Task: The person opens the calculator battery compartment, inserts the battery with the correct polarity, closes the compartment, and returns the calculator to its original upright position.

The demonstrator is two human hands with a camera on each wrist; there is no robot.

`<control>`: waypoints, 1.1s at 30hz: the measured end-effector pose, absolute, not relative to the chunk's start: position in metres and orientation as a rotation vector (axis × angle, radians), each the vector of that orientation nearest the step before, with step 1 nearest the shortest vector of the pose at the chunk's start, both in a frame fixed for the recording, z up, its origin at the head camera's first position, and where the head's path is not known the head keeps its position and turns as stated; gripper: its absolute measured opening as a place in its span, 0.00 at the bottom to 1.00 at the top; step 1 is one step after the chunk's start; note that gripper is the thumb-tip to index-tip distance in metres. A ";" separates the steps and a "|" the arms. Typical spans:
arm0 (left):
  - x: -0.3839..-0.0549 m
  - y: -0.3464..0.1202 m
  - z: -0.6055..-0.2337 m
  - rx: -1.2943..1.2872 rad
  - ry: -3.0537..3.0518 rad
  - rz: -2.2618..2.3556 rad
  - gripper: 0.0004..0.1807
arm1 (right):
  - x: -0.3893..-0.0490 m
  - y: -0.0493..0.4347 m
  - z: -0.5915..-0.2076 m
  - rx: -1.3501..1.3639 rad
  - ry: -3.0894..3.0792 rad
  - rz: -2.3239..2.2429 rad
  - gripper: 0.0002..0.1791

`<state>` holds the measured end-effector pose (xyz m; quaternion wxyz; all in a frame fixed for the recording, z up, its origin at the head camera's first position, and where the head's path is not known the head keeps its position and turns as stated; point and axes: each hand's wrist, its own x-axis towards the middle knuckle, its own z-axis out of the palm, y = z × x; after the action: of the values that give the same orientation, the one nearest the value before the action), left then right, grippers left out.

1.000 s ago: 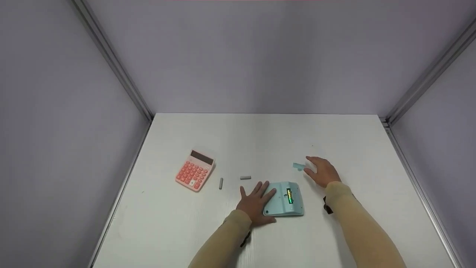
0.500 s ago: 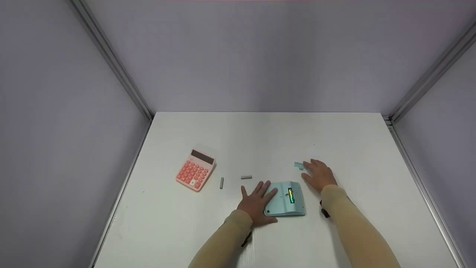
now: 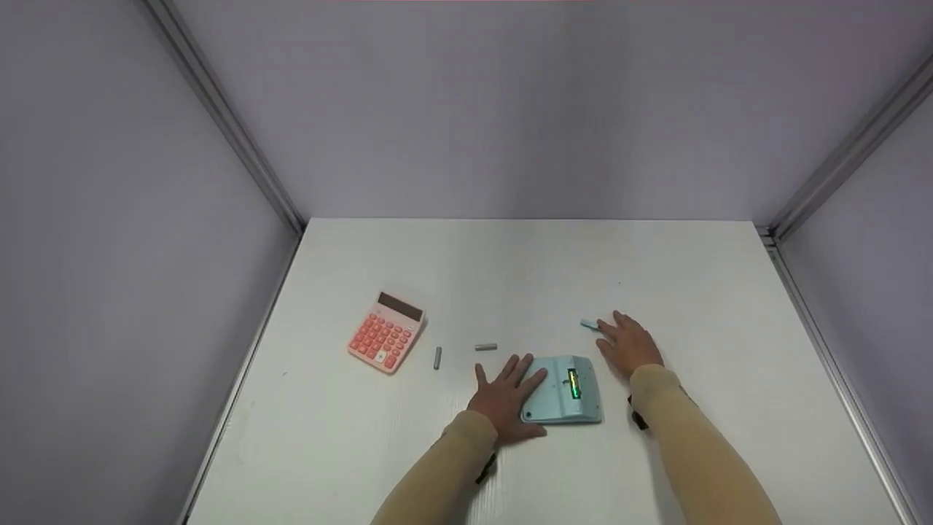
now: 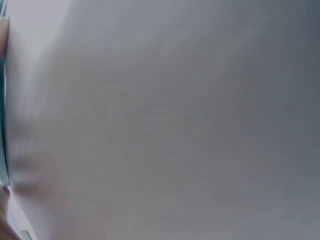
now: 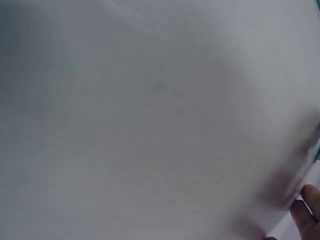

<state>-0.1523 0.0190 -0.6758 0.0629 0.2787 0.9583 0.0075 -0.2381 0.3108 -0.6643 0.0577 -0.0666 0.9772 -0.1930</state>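
Note:
My left hand [image 3: 503, 402] lies with fingers spread over the left edge of a light-blue calculator [image 3: 548, 397], which is face down. A green battery [image 3: 574, 383] sits in the calculator's uncovered battery slot. Farther back on the right, my right hand [image 3: 631, 345] touches a small light-blue battery cover [image 3: 589, 324] with its fingertips. The cover is tilted, and the thumb appears apart from it. In the left wrist view, the calculator [image 4: 4, 135] shows only as a sliver at the left edge. The right wrist view catches only fingertips [image 5: 310, 200] at lower right.
Two grey batteries lie on the white table [image 3: 328, 452]: one battery [image 3: 437, 358] points away from me, the other battery [image 3: 486, 347] lies crosswise. A pink calculator [image 3: 387, 332] rests face up at left. Grey panels [image 3: 466, 109] enclose the table's back and sides.
My right hand has moved slightly left and its fingertips have come onto the battery cover. The cover has gone from flat to tilted. My left hand stays on the light-blue calculator.

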 end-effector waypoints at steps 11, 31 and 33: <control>-0.152 0.020 -0.674 0.848 2.908 0.010 0.58 | -0.238 0.313 -0.665 -0.171 2.991 -0.675 0.22; -0.152 0.018 -0.669 0.833 2.910 0.042 0.57 | -0.229 0.312 -0.660 -0.198 3.052 -0.613 0.16; -0.152 0.018 -0.672 0.834 2.909 0.045 0.57 | -0.229 0.314 -0.661 -0.213 3.065 -0.609 0.14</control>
<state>-0.1519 0.0177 -0.6716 0.0575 0.2751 0.9596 0.0149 -0.2288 0.3140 -0.6605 0.0045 -0.0681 0.9785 -0.1945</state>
